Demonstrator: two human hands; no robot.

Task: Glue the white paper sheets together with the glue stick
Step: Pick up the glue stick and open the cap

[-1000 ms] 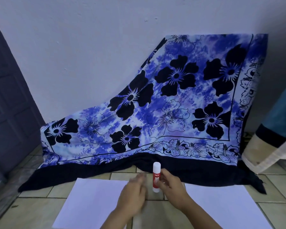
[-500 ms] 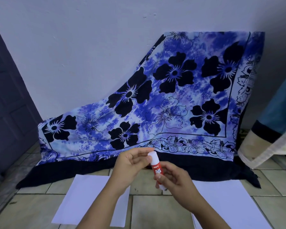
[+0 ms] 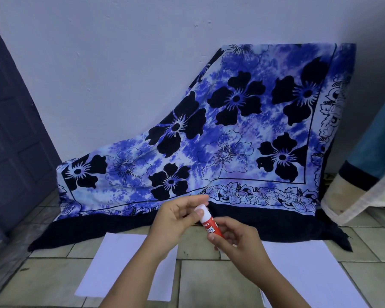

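**Fingers (image 3: 196, 199) on the cap (image 3: 203, 207); glue stick (image 3: 211, 224) unopened**

Two white sheets lie apart on the tiled floor (image 3: 209, 283), left sheet (image 3: 124, 263) and right sheet (image 3: 309, 276), bare tile between; above that gap the right hand (image 3: 238, 245) grips the glue stick by its red barrel; the left hand (image 3: 173, 221) pinches its white cap; uncapping seems the step in hand; next calls for a straight pull.

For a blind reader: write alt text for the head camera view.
The right hand grips a red-and-white glue stick while the left hand pinches its white cap. The left paper sheet and right paper sheet lie apart on the tiled floor, before a blue floral cloth.
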